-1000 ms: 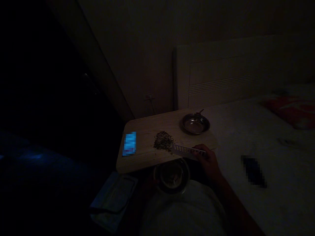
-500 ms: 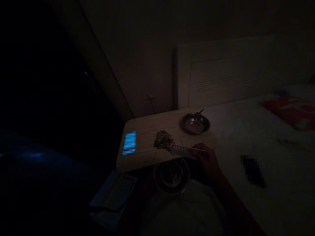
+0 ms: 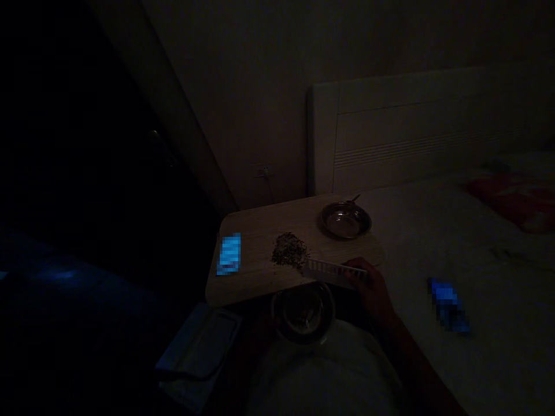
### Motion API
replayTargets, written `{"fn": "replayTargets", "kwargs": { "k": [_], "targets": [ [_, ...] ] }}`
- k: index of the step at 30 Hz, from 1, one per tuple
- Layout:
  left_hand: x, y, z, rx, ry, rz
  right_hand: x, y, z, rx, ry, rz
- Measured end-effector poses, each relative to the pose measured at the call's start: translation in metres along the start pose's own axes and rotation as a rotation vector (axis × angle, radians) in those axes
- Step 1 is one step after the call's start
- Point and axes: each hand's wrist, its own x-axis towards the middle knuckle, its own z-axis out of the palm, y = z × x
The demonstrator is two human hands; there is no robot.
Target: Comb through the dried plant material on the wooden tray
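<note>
My right hand (image 3: 372,289) is closed around one end of a pale, flat strip with a row of slots (image 3: 332,269). The strip's far end touches the near right edge of a loose pile of small dark and pale grains or seeds (image 3: 289,251) on the wooden table (image 3: 255,225). Just below the table's front edge, over my lap, is a round metal bowl (image 3: 277,300) with some small pale bits inside. My left hand (image 3: 269,325) grips this bowl's left rim; its fingers are barely visible in the dark.
A shallow metal dish (image 3: 346,222) with a handle-like piece at its rim stands at the table's back right. A lit, blurred screen (image 3: 229,254) lies at the left. Another glowing device (image 3: 448,305) rests on the bed (image 3: 498,358). A pale container (image 3: 197,352) sits lower left.
The device on the bed was dark and now glows blue. The view has shifted slightly. My right hand, the slotted strip and the pile stay nearly as they were.
</note>
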Motion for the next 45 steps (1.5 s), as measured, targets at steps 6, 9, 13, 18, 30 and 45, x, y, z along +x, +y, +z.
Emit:
{"fn": "replayTargets", "kwargs": {
  "k": [6, 9, 13, 18, 30, 45],
  "targets": [
    [0.001, 0.004, 0.010, -0.068, -0.039, 0.035, 0.002, 0.003, 0.002, -0.025, 0.010, -0.012],
    [0.000, 0.006, 0.012, -0.079, -0.031, 0.007, 0.002, 0.002, 0.003, -0.022, -0.008, -0.015],
    [-0.001, 0.009, 0.012, -0.068, -0.033, 0.003, 0.001, -0.001, 0.002, -0.002, -0.057, 0.007],
    [0.000, 0.010, 0.015, -0.116, -0.054, -0.016, 0.002, 0.002, 0.000, -0.009, 0.021, 0.003],
    [0.000, 0.007, 0.014, -0.111, -0.058, 0.015, 0.004, 0.002, 0.005, -0.032, 0.055, -0.008],
    [-0.003, 0.011, 0.015, -0.107, 0.020, -0.024, 0.005, 0.002, 0.006, -0.048, 0.059, -0.011]
  ]
}}
